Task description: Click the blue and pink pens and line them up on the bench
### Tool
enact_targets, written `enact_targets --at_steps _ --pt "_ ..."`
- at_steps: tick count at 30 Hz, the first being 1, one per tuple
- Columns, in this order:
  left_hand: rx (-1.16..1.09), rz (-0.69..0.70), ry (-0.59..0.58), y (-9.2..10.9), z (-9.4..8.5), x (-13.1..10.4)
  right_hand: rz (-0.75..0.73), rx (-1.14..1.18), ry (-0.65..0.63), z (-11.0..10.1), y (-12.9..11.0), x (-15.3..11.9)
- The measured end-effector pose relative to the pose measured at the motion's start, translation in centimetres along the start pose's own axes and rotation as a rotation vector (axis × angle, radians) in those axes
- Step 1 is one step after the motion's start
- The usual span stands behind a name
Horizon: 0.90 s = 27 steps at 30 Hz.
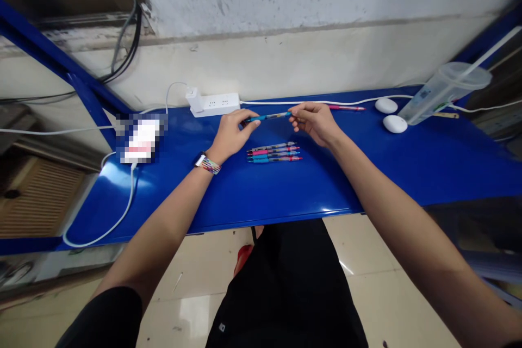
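Nothing here can be read; the small white mark (222, 327) on the black clothing (289, 288) is too tiny to make out.

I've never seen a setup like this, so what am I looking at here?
There's no robot, just a person's bare hands, in one picture from a camera on their head, looking forward and down. The left hand and right hand hold a blue pen between them over a blue table. Nearer the person lie several pens side by side. A pink pen lies beyond the right hand. There's also a white power strip and a clear container.
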State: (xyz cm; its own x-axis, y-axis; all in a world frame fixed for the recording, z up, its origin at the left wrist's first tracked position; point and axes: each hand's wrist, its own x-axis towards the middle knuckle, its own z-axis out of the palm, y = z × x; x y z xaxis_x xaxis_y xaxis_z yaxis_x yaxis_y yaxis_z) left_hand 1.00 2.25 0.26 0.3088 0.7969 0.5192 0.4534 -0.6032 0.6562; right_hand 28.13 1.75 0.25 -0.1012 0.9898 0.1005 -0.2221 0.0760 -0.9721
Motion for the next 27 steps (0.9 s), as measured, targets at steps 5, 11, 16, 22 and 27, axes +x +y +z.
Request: enact_targets --at_steps 5,11,16,22,27 --pt "-0.057 -0.054 -0.041 -0.9 0.0 -0.4 0.004 0.004 -0.048 0.2 0.4 0.1" --pt "-0.156 -0.121 0.009 -1.5 0.0 -0.4 0.034 0.032 -0.081 0.0 0.6 0.4" --pt "-0.175 -0.136 0.028 -1.9 0.1 -0.4 0.065 0.011 -0.101 -0.4 0.8 0.6" --pt "-0.187 -0.142 -0.014 -2.1 0.3 -0.5 0.03 0.058 -0.082 -1.0 1.8 0.4" --pt "-0.148 -0.179 -0.056 -2.6 0.3 -0.4 0.041 0.052 -0.089 -1.4 1.9 0.4"
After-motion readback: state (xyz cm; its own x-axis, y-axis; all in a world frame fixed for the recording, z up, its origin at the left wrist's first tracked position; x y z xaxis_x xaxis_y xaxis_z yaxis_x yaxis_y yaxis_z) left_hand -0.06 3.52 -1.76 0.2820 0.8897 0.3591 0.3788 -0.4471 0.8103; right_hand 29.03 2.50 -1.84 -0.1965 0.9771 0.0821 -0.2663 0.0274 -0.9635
